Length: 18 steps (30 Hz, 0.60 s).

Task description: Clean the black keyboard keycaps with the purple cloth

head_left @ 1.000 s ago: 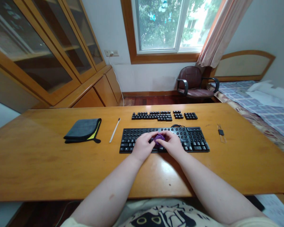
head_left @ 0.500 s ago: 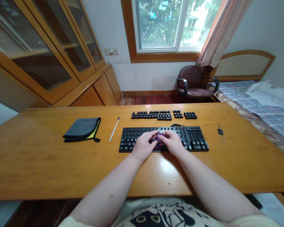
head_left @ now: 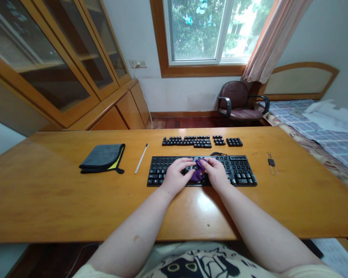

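Observation:
A lump of purple putty (head_left: pixel 196 176), soft and stretched, hangs over the middle of a black keyboard (head_left: pixel 242 172); whether its lower end touches the keys I cannot tell. My right hand (head_left: pixel 216 173) pinches its upper part between thumb and fingers. On the other side, my left hand (head_left: pixel 178 175) has its thumb and fingers apart, with keys showing in the gap; its thumb tip is at the putty's edge. Many of the keyboard's upper and middle keys lack their caps. Behind it, loose black keycaps (head_left: pixel 203 142) lie grouped in rows.
Left of the keyboard are a white-handled toothbrush (head_left: pixel 141 159) and a folded grey cloth (head_left: pixel 103 156) with yellow lining. A wire keycap puller (head_left: pixel 271 162) lies to the right. Beyond the wooden table (head_left: pixel 110 208) stands a maroon armchair (head_left: pixel 234 98).
My left fingers have spread and come away from the putty, which both hands were pinching together. The putty now looks longer, drawn out below my right fingers.

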Tool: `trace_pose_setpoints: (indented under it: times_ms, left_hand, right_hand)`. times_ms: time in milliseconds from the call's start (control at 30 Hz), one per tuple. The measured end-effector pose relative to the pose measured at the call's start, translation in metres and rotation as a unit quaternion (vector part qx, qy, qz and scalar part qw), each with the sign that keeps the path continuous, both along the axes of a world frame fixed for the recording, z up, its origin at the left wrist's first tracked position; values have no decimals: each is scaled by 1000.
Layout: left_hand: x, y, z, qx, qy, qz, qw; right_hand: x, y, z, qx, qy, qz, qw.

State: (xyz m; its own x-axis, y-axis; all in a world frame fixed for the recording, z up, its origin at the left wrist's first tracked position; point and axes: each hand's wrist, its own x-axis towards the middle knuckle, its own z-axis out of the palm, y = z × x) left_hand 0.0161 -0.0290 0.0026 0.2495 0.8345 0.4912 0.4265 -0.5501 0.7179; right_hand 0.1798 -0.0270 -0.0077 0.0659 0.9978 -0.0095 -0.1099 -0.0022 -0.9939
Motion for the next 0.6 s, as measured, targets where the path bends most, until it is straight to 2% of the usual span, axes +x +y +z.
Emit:
trace_pose_setpoints:
  times_ms: [267, 467, 600]
  left_hand:
    - [3, 1, -4, -80, -61, -25, 995]
    - [4, 8, -14, -156, -140, 8, 978]
    - [0, 12, -18, -166, -131, 30, 977]
  right_hand:
    - [2, 3, -4, 4, 8, -36, 999]
    - [8, 5, 2, 27, 11, -54, 998]
    - [20, 11, 2, 51, 18, -127, 990]
